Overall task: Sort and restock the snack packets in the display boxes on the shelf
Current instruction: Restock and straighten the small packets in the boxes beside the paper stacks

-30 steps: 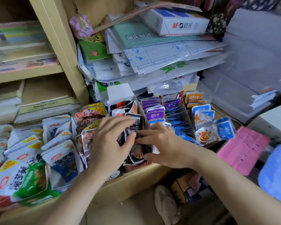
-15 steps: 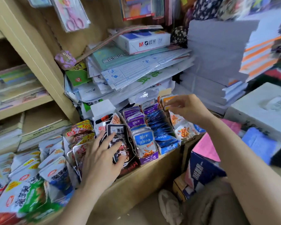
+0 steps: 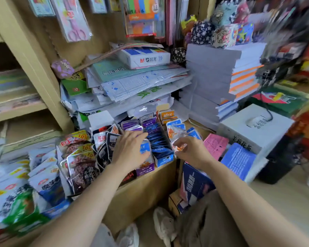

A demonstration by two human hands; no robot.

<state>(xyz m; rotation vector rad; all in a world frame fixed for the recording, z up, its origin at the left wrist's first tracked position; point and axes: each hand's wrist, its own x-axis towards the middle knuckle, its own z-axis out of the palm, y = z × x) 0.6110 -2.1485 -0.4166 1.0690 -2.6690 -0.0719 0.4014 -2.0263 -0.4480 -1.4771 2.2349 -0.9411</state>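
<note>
- Your left hand lies just left of the blue display box, fingers fairly straight, pressing on the purple packets; hold that row upright while you work.
- Your right hand, just right of that box, pinches an orange-printed packet between thumb and fingertips; slide it in edge-first, label forward.
- The packet looks small, glossy and crinkled; it is probably slippery.
</note>
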